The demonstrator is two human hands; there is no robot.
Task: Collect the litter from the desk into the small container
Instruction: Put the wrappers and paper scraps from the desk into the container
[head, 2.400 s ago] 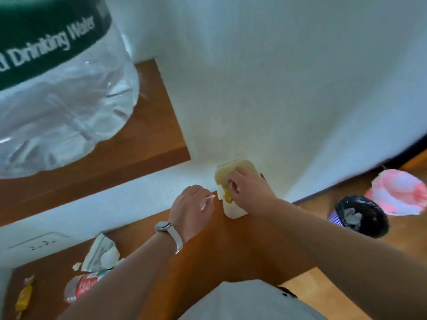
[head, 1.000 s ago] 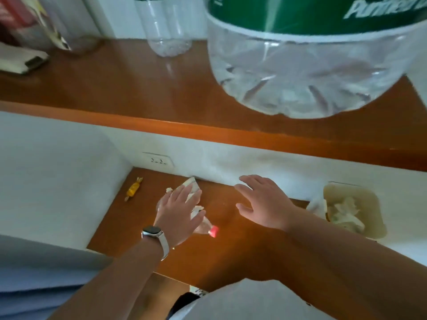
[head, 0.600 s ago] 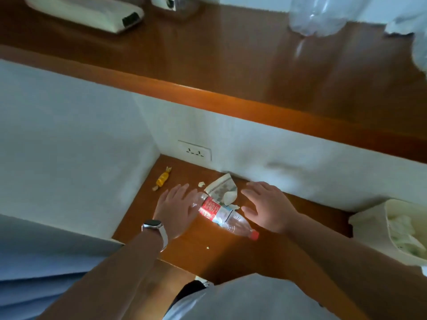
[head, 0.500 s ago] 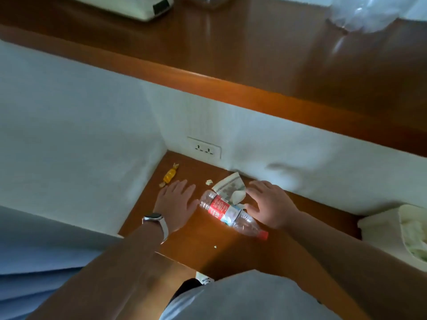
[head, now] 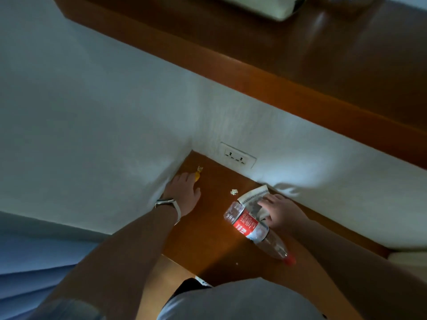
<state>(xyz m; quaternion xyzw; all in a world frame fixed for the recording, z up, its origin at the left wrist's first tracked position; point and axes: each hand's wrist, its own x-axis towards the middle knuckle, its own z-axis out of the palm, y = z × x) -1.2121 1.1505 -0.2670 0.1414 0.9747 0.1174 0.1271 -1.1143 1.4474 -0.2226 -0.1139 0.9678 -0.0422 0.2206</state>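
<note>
Desk (head: 208, 239): brown wood set into a white corner; all the litter lies toward its back-left corner.
Container (head: 409, 256): probably the pale sliver at the desk's right edge, almost wholly out of view and well apart from the litter.
Bottle (head: 251, 228): clear plastic, lying on its side near the middle with its red cap toward the front edge. It looks light and likely to roll, so it should be gripped round the body.
Right hand (head: 282, 213): fingers spread and fairly straight, resting on the paper just beside the bottle; nothing is gripped yet.
Left hand (head: 183, 192): stretched into the back-left corner with its fingertips at the candy; I cannot tell whether they have closed on it.
Paper (head: 251, 197): a printed wrapper against the back wall, touching the bottle's base. Best crumpled into the palm so it packs small.
Candy (head: 198, 175): yellow twist-wrap in the back-left corner; pinch it by a twisted end.
Scrap (head: 234, 192): a white crumb between candy and paper, easily missed.
Writing: the bottle's red label bears white characters, and the paper has grey print; neither is readable.
</note>
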